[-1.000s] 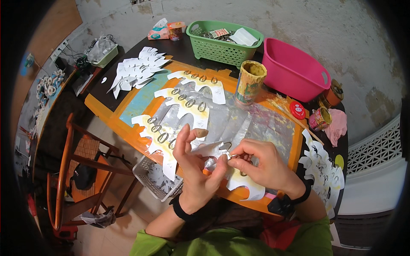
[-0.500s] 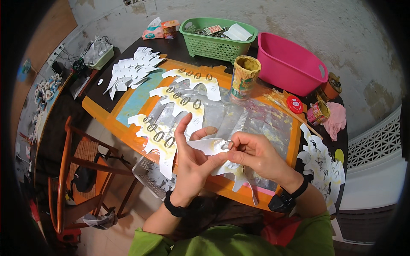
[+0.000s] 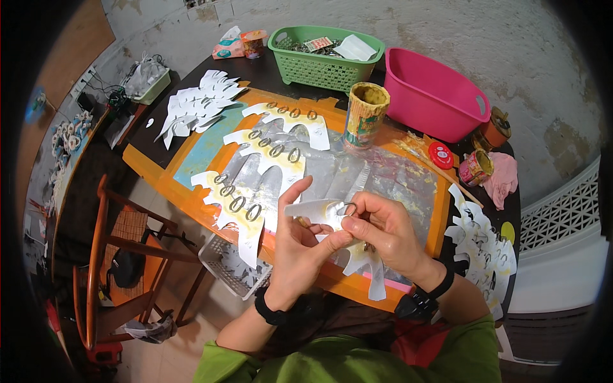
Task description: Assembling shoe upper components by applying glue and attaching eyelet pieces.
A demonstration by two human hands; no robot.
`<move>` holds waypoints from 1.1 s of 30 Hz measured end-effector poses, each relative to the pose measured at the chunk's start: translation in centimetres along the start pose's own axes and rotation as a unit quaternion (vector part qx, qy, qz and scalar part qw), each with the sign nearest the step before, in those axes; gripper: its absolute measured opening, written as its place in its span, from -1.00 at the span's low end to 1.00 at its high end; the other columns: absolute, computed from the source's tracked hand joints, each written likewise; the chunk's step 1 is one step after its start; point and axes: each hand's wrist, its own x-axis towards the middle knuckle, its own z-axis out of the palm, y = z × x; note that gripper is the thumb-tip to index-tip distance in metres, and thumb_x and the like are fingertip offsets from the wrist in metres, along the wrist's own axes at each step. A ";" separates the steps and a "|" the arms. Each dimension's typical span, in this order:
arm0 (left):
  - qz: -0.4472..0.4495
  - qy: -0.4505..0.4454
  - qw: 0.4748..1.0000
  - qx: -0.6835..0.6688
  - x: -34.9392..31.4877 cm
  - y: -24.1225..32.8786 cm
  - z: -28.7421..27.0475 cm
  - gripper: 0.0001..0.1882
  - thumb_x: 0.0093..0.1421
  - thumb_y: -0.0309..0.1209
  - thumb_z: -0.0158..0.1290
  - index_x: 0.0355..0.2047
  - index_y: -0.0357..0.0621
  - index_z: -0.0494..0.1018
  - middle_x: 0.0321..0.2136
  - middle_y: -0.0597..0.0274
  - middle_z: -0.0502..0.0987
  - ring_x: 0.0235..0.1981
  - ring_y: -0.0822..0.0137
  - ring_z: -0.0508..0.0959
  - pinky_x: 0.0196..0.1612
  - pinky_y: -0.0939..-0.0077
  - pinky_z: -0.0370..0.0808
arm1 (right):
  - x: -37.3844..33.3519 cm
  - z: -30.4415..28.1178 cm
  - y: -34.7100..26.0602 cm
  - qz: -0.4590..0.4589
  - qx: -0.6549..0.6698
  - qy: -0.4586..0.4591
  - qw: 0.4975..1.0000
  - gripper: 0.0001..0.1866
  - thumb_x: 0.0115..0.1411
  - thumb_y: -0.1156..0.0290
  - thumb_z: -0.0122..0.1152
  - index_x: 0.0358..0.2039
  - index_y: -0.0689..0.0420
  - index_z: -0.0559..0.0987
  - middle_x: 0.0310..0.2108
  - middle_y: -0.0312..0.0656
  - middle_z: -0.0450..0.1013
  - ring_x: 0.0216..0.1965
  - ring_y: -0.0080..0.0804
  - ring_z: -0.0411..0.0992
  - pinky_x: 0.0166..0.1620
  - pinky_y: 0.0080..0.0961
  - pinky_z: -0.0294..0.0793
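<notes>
Head view: The left hand (image 3: 295, 249) is raised above the near edge of the orange work board (image 3: 150, 167), thumb and fingers pinching the white scalloped paper cut-out (image 3: 314, 209) from below, index finger extended upward. The right hand (image 3: 383, 233) is closed in a pinch on a small metal ring (image 3: 349, 209) at the cut-out's right end. The cut-out is held just above the board, between both hands. More cut-outs with rings (image 3: 246, 191) lie on the board to the left. Beyond stand a paint-stained cylindrical can (image 3: 364, 115), a green plastic basket (image 3: 322, 67) and a pink plastic tub (image 3: 440, 102).
</notes>
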 end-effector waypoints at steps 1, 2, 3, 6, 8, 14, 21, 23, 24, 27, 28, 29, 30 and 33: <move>0.000 -0.001 1.000 0.000 0.1 0.0 -0.1 0.01 0.03 -0.67 0.33 0.37 -0.09 -0.05 -0.06 0.12 0.49 -0.07 0.32 0.57 0.00 0.44 0.56 | 0.0 0.2 -0.1 0.010 0.032 -0.003 0.999 -0.80 0.31 0.38 0.20 -0.42 0.19 0.47 -0.45 -0.41 0.40 -0.39 -0.76 0.30 -0.33 -0.68 0.29; -0.004 -0.008 1.000 -0.015 0.1 -0.1 -0.2 -0.03 0.06 -0.68 0.31 0.37 -0.12 -0.04 -0.04 0.10 0.50 -0.05 0.32 0.57 0.01 0.44 0.56 | 0.0 0.3 -0.2 0.020 0.065 -0.006 0.998 -0.80 0.31 0.38 0.20 -0.43 0.18 0.47 -0.45 -0.41 0.41 -0.39 -0.76 0.30 -0.33 -0.68 0.29; -0.008 -0.015 0.999 -0.030 0.2 -0.1 -0.4 -0.06 0.08 -0.68 0.28 0.37 -0.14 -0.02 -0.01 0.07 0.51 -0.04 0.32 0.57 0.01 0.44 0.57 | 0.0 0.1 0.0 0.020 0.065 -0.006 0.998 -0.80 0.31 0.38 0.20 -0.43 0.18 0.47 -0.45 -0.41 0.41 -0.39 -0.76 0.30 -0.33 -0.68 0.29; -0.050 -0.044 0.996 -0.052 0.4 0.0 -1.0 -0.11 0.12 -0.67 0.26 0.36 -0.20 0.01 -0.03 0.07 0.52 -0.05 0.35 0.57 0.01 0.45 0.55 | 0.0 -0.4 0.7 0.079 0.083 -0.024 0.993 -0.81 0.33 0.36 0.17 -0.41 0.15 0.48 -0.43 -0.43 0.42 -0.39 -0.76 0.30 -0.32 -0.69 0.29; -0.062 -0.046 0.995 -0.063 0.4 -0.2 -1.4 -0.12 0.12 -0.66 0.26 0.36 -0.22 0.01 -0.04 0.06 0.53 -0.06 0.36 0.57 0.00 0.47 0.55 | 0.1 -0.2 0.8 0.070 0.104 -0.021 0.992 -0.78 0.36 0.29 0.15 -0.39 0.13 0.49 -0.44 -0.45 0.40 -0.38 -0.79 0.29 -0.33 -0.72 0.27; -0.109 -0.042 0.988 -0.098 0.7 0.2 -1.9 -0.16 0.14 -0.62 0.26 0.34 -0.26 0.04 -0.09 0.08 0.57 -0.13 0.40 0.59 -0.06 0.52 0.52 | 0.5 -0.9 1.0 0.045 0.066 -0.059 0.995 -0.70 0.39 0.18 0.15 -0.33 0.18 0.50 -0.48 -0.47 0.36 -0.41 -0.81 0.27 -0.36 -0.72 0.25; -0.143 -0.040 0.986 -0.080 0.7 0.0 -1.9 -0.22 0.15 -0.62 0.24 0.31 -0.21 0.08 -0.11 0.10 0.56 -0.15 0.39 0.60 -0.06 0.48 0.53 | 0.7 -1.1 0.6 0.110 -0.005 -0.072 0.991 -0.73 0.41 0.22 0.10 -0.30 0.16 0.52 -0.43 -0.48 0.41 -0.38 -0.81 0.31 -0.31 -0.73 0.31; -0.150 -0.044 0.983 -0.091 0.8 -0.5 -2.1 -0.22 0.16 -0.62 0.24 0.31 -0.20 0.09 -0.09 0.10 0.55 -0.14 0.39 0.59 -0.05 0.47 0.53 | 0.7 -1.0 0.5 0.109 -0.013 -0.065 0.992 -0.74 0.41 0.26 0.10 -0.35 0.16 0.52 -0.47 -0.49 0.39 -0.42 -0.81 0.29 -0.37 -0.73 0.29; -0.156 -0.045 0.981 -0.103 0.8 -0.7 -2.2 -0.23 0.17 -0.61 0.23 0.32 -0.20 0.09 -0.07 0.09 0.54 -0.13 0.39 0.59 -0.04 0.46 0.54 | 0.7 -0.9 0.6 0.109 -0.012 -0.063 0.992 -0.74 0.41 0.26 0.10 -0.35 0.16 0.52 -0.47 -0.49 0.39 -0.42 -0.81 0.29 -0.37 -0.73 0.29; -0.146 -0.062 0.982 -0.105 0.8 -1.5 -2.3 -0.18 0.16 -0.40 0.32 0.34 -0.17 0.12 -0.06 0.15 0.55 -0.07 0.37 0.57 0.00 0.45 0.50 | 0.6 -0.4 0.8 0.069 -0.022 -0.014 0.997 -0.66 0.39 0.24 0.13 -0.46 0.22 0.49 -0.58 -0.49 0.32 -0.50 -0.79 0.21 -0.47 -0.66 0.22; -0.148 -0.063 0.981 -0.103 0.7 -1.7 -2.5 -0.18 0.16 -0.40 0.32 0.34 -0.17 0.12 -0.06 0.15 0.55 -0.07 0.37 0.57 0.00 0.45 0.50 | 0.7 -0.5 0.8 0.058 -0.050 -0.005 0.997 -0.66 0.39 0.25 0.14 -0.46 0.22 0.49 -0.59 -0.48 0.32 -0.51 -0.79 0.21 -0.48 -0.65 0.23; -0.134 -0.082 0.977 -0.144 0.6 -1.7 -2.8 -0.19 0.16 -0.46 0.30 0.34 -0.19 0.11 -0.06 0.15 0.53 -0.09 0.40 0.57 -0.02 0.47 0.52 | 0.7 -0.5 0.9 0.048 -0.079 0.003 0.996 -0.67 0.39 0.26 0.14 -0.46 0.23 0.48 -0.60 -0.47 0.32 -0.51 -0.78 0.21 -0.49 -0.63 0.24; -0.120 -0.101 0.970 -0.185 0.6 -1.7 -3.0 -0.20 0.16 -0.52 0.28 0.33 -0.20 0.11 -0.07 0.15 0.52 -0.12 0.43 0.56 -0.04 0.48 0.53 | 0.7 -0.5 1.0 0.047 -0.077 0.005 0.996 -0.67 0.39 0.26 0.14 -0.46 0.23 0.48 -0.60 -0.47 0.32 -0.51 -0.78 0.21 -0.49 -0.63 0.24; -0.117 -0.060 0.991 0.032 0.6 -0.4 -1.7 -0.21 0.14 -0.48 0.32 0.31 -0.22 0.15 -0.12 0.21 0.53 -0.13 0.45 0.56 -0.07 0.49 0.53 | 0.7 -0.6 1.4 0.055 -0.083 0.002 0.995 -0.67 0.38 0.26 0.15 -0.46 0.24 0.49 -0.63 -0.45 0.31 -0.53 -0.76 0.22 -0.51 -0.61 0.24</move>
